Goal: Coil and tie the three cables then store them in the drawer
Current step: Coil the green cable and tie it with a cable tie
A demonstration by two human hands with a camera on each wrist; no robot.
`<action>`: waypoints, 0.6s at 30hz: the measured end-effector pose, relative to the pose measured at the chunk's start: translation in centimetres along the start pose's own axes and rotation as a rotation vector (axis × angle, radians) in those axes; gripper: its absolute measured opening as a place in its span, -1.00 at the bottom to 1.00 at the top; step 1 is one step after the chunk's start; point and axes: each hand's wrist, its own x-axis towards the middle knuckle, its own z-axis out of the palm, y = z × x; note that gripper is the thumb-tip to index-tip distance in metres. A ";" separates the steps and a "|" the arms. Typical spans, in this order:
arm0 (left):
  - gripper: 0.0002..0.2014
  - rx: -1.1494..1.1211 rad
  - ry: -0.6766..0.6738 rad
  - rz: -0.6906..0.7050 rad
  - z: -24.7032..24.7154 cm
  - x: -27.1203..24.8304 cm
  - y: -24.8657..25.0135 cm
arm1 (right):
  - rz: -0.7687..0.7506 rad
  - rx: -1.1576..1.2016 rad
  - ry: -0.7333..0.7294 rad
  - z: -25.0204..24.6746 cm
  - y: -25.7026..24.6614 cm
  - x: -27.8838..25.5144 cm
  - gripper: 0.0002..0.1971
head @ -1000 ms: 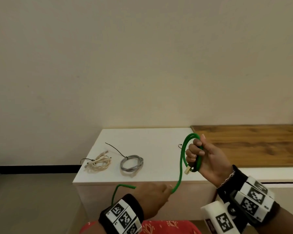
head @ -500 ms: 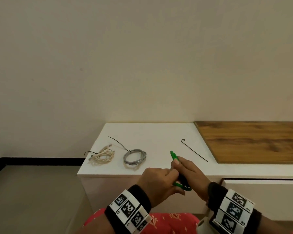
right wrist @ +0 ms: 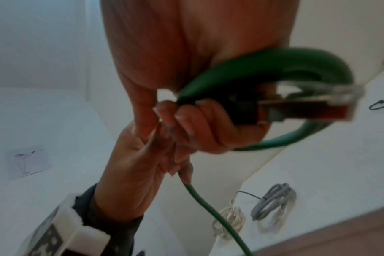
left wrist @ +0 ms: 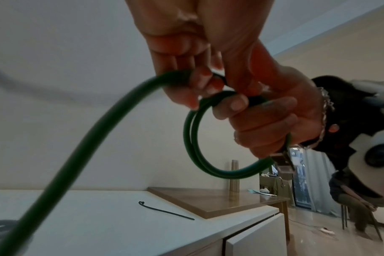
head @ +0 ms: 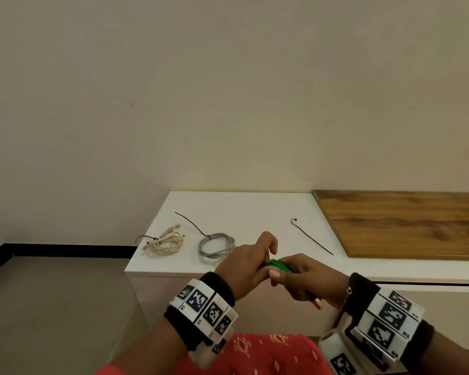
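Observation:
My right hand [head: 303, 277] grips a small coil of the green cable [left wrist: 195, 147] in front of the white cabinet's edge, with the clear plug [right wrist: 318, 109] sticking out of the fist. My left hand [head: 248, 262] touches the right one and pinches the loose green strand [right wrist: 208, 207], which trails down out of view. A cream cable [head: 164, 243] and a grey cable [head: 215, 246] lie coiled on the cabinet top, each with a black tie around it. One loose black tie [head: 312, 236] lies further right.
The white cabinet top [head: 241, 209] meets a wooden top [head: 404, 223] on the right. White drawer fronts [left wrist: 252, 242] sit shut below the top's edge. A wall stands behind, and grey floor [head: 52, 307] lies to the left.
My right hand came down from chest height to the cabinet's front edge. My left hand rose to meet it, and the green cable is now gathered into tighter loops in the right fist.

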 end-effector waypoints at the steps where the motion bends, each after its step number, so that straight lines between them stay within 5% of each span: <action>1: -0.82 -0.014 -0.013 0.000 0.1 0.2 -0.3 | 0.020 -0.026 -0.009 -0.3 -0.1 -0.1 -0.69; 12: -0.74 -0.271 0.042 -0.025 0.7 -0.2 -4.2 | 0.049 0.326 -0.100 -4.6 -1.8 -1.7 -0.63; 18: -0.80 -0.251 0.025 -0.150 2.2 -0.7 -5.8 | -0.015 0.710 -0.225 -6.2 -2.5 -2.3 -0.59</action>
